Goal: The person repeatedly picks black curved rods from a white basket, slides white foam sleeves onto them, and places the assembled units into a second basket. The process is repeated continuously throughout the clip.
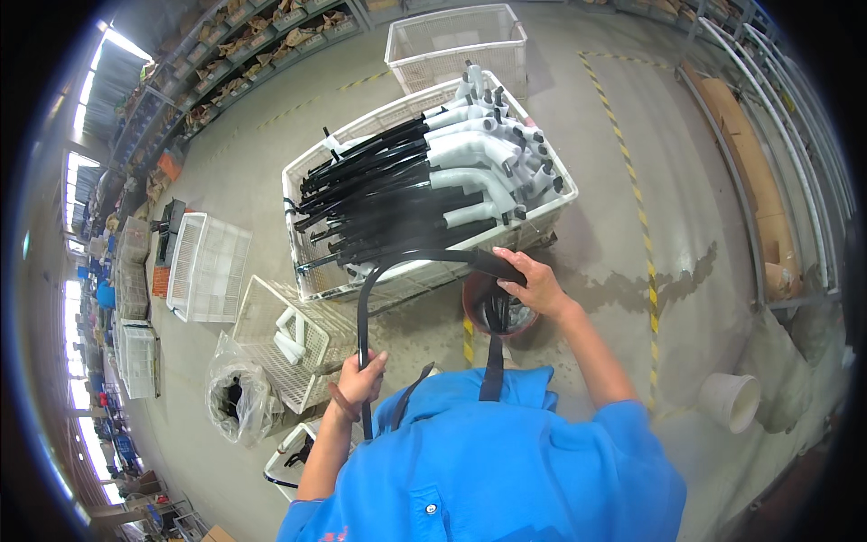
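Observation:
A long black hose [365, 298] arches between my hands, in front of my blue work clothes. My left hand [359, 381] is closed round its lower stretch, which hangs down along my body. At the other end, my right hand [533, 285] grips the thicker black end section [493, 263] with thumb and fingers. Below my right hand stands a reddish bucket [527, 326] with black pieces inside, partly hidden by the hand. Just beyond the hose, a large white crate [295, 237] holds many black tubes [361, 185] with white foam sleeves [474, 149] on their right ends.
To the left, a white basket [256, 310] holds several white foam tubes [289, 336], with a clear plastic bag [237, 388] beside it. Another white crate [209, 266] stands farther left, and one [456, 54] behind. A white bucket [730, 403] is at right, near a metal rack [795, 135].

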Demonstrator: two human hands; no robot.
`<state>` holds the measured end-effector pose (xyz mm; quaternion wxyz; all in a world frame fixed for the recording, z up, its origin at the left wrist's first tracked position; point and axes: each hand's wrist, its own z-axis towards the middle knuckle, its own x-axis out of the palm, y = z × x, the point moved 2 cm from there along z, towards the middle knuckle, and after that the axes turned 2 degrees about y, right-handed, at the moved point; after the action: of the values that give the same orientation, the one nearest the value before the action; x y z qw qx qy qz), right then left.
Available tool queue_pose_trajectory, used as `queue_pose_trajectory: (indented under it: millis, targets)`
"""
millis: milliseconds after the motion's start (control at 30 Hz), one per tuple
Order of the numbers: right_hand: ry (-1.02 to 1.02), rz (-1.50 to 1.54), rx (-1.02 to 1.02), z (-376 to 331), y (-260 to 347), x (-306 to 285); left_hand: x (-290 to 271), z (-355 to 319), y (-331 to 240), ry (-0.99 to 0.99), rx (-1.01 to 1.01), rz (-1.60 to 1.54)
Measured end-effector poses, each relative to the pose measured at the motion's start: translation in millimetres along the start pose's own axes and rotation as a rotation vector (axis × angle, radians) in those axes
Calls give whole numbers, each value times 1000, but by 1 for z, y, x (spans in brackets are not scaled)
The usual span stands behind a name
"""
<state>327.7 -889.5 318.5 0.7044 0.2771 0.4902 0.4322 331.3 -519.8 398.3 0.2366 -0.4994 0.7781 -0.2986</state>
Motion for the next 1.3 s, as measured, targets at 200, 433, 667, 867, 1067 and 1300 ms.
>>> queue_pose_trajectory:
  millis: [200,433,667,867,1067,1300]
  targets:
    - [388,439,319,15,35,-43,1,-21,-4,67,42,-13]
    - [712,960,664,17,40,-68,9,-30,12,-23,153,113]
    - [509,150,-47,46,72,-46,14,-24,22,-1,74,109]
    - [287,-392,87,53,78,-14,11,-33,32,-46,225,151]
    - [609,-114,84,73,105,-22,10,-42,36,-58,256,150]
    - [878,-239,-143,113,170,19,28,-44,20,39,323,259]
